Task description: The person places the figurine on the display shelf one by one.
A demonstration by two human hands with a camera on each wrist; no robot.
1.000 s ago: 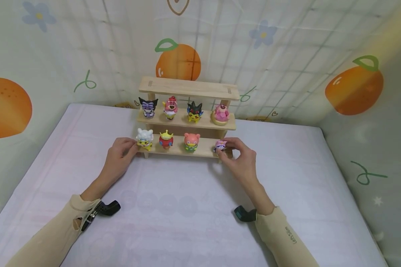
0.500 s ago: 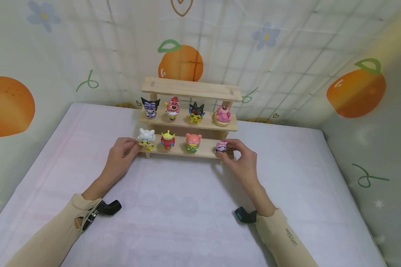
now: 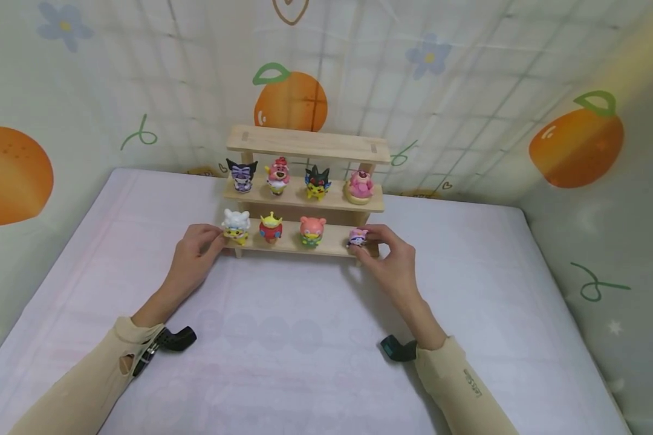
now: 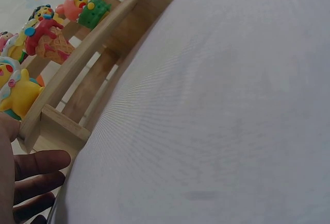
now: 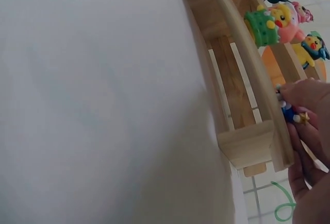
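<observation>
Head view: both hands (sleeved arms) pinch figurines on a tiered wooden shelf's (image 3: 326, 244) lowest step, left hand (image 3: 194, 254) a white-haired yellow figurine (image 3: 236, 226), right hand (image 3: 392, 257) a small pink figurine (image 3: 357, 237).

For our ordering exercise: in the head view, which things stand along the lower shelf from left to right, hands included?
Left hand → white-haired yellow figure → red figure with a yellow crown → pink-headed figure in green → small pink figure → right hand.
</observation>
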